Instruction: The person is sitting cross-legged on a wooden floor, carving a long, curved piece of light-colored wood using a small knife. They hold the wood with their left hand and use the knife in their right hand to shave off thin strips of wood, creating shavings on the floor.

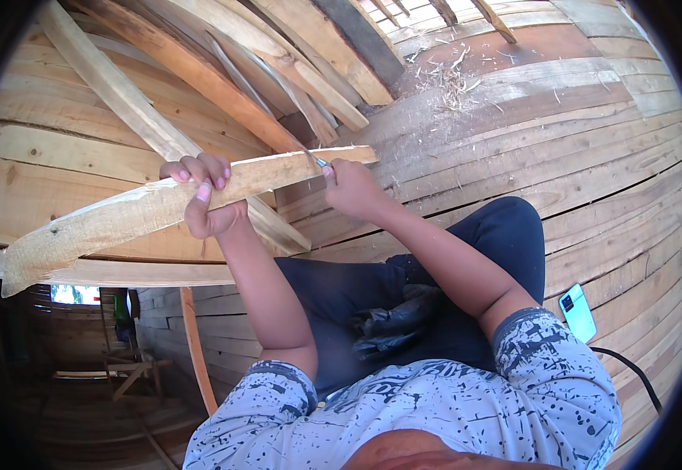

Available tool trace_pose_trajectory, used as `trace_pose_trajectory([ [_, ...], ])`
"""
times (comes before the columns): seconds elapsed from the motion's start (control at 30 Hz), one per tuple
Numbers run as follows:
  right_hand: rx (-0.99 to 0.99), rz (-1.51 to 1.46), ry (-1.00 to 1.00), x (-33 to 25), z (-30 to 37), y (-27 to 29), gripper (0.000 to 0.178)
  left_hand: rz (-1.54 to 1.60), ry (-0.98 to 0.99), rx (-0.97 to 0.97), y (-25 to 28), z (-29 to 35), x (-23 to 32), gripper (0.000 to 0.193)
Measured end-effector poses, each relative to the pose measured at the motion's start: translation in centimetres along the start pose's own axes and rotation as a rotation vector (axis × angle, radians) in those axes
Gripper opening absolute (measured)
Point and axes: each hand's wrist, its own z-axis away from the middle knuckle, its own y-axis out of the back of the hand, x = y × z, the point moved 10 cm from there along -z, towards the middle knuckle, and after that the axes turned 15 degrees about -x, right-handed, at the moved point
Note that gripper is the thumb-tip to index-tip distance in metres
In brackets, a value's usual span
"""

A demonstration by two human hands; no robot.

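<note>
A long, pale wooden board (pixel 263 174) with a curved, tapered left end lies across in front of me. My left hand (pixel 209 196) is closed around its middle, fingers over the far edge and thumb on the near face. My right hand (pixel 353 188) is closed in a fist on a knife (pixel 321 162). The knife's shiny collar and thin blade point up and left at the board's right part; its handle is hidden in the fist. Whether the blade touches the wood I cannot tell.
Several planks and beams (pixel 200 78) lean beyond the board. Wood shavings (pixel 455 82) lie on the plank floor (pixel 560 157). A phone (pixel 578 313) and a black cable (pixel 631 368) are at my right. Black cloth or plastic (pixel 396 319) rests on my lap. A lower level opens at left.
</note>
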Motion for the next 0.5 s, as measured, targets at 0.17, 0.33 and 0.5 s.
trace_pose_trajectory([
  [0.17, 0.029, -0.043, -0.214, 11.7, -1.5, 1.8, 0.037, 0.056, 0.022, -0.087, -3.3, -2.1, -1.9, 0.035],
  [0.33, 0.076, -0.027, 0.036, 0.9, -0.2, 3.3, 0.036, 0.091, 0.053, -0.269, -4.9, -2.5, -2.4, 0.036],
  [0.5, 0.033, -0.203, -0.094, 10.4, -2.1, 3.4, 0.039, 0.166, 0.06, -0.383, -6.4, -4.5, -3.6, 0.034],
])
